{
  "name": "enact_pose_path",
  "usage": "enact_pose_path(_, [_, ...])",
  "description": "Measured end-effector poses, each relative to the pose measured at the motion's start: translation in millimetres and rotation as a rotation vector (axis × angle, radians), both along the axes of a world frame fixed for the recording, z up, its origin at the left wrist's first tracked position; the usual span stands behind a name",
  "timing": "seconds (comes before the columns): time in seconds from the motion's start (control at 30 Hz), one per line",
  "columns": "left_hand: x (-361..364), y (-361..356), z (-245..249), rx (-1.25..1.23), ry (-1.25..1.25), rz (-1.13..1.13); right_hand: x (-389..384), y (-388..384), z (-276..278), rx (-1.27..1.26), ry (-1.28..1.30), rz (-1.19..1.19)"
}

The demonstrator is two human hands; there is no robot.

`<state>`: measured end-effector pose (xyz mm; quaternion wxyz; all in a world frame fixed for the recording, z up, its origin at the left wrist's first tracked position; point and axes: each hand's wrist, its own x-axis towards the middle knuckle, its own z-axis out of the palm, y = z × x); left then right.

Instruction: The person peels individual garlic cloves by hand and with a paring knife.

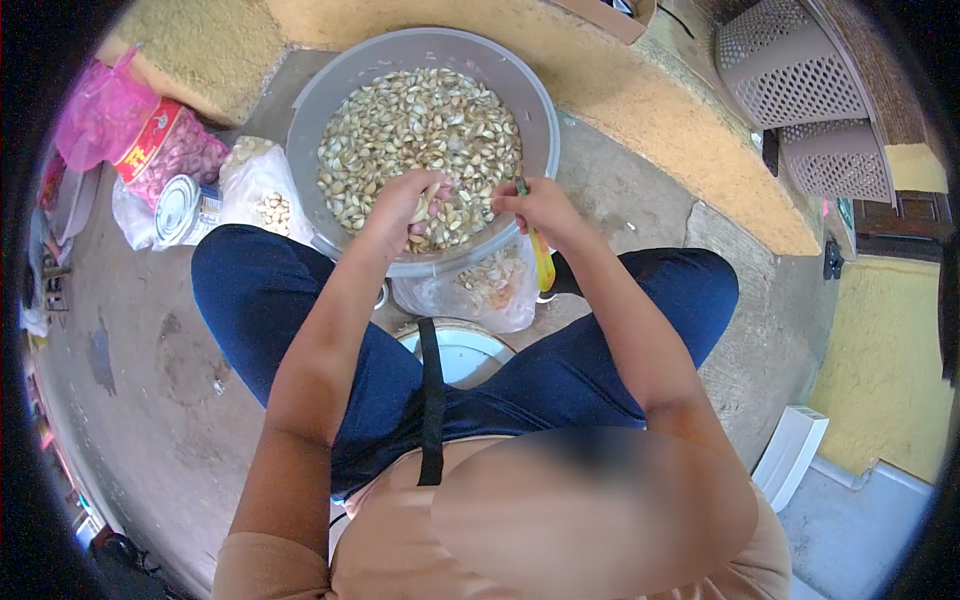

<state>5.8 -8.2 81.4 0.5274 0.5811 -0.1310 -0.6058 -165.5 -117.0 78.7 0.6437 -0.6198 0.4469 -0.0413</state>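
A large grey tub (303, 165) stands before me, full of loose garlic cloves (420, 125) that look wet. Over its near side, my left hand (402, 207) is closed around a few pinkish garlic cloves (432, 212). To the right, my right hand (545, 212) grips what looks like a small knife (543, 262), its yellow handle hanging below the fingers. Most of its blade is hard to make out. Just under the tub's near rim lies a clear plastic bag (515, 312) with garlic skins (490, 280) in it.
At left are a white bag of garlic (272, 212), a metal can (180, 208) and a pink mesh sack (175, 155). A white round-topped bucket (460, 352) sits between my knees. A low yellow wall (660, 125) runs behind the tub; a perforated plastic crate (790, 65) stands upper right.
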Motion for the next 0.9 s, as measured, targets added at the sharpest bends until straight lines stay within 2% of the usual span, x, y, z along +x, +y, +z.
enact_pose_path(0.17, [-4.1, -1.4, -7.1, 0.028, -0.264, -0.046, 1.6, -0.6, 3.4, 0.041, -0.061, 0.030])
enact_pose_path(0.27, [-7.4, -2.4, -6.0, 0.029, -0.366, -0.174, 3.6, 2.1, 12.1, 0.073, -0.120, 0.036])
enact_pose_path(0.47, [-14.7, -0.3, -0.5, -0.046, -0.365, -0.194, 4.3, 2.3, 10.4, 0.095, -0.108, 0.006])
enact_pose_path(0.57, [-13.5, 1.6, -5.6, 0.077, -0.290, -0.115, -0.4, -7.1, 2.3, -0.257, 0.232, 0.271])
enact_pose_path(0.67, [-9.9, 4.7, -15.5, 0.292, -0.301, -0.326, -5.3, -10.5, -23.3, -0.811, 0.630, 0.473])
enact_pose_path(0.77, [-19.5, 8.6, -34.8, 0.242, -0.540, -0.576, 3.6, -3.2, -10.7, -0.717, 0.783, 0.437])
enact_pose_path(0.9, [-26.6, 18.8, -52.5, 0.115, -0.677, -0.716, 37.4, 5.0, -9.5, -0.776, 0.682, 0.425])
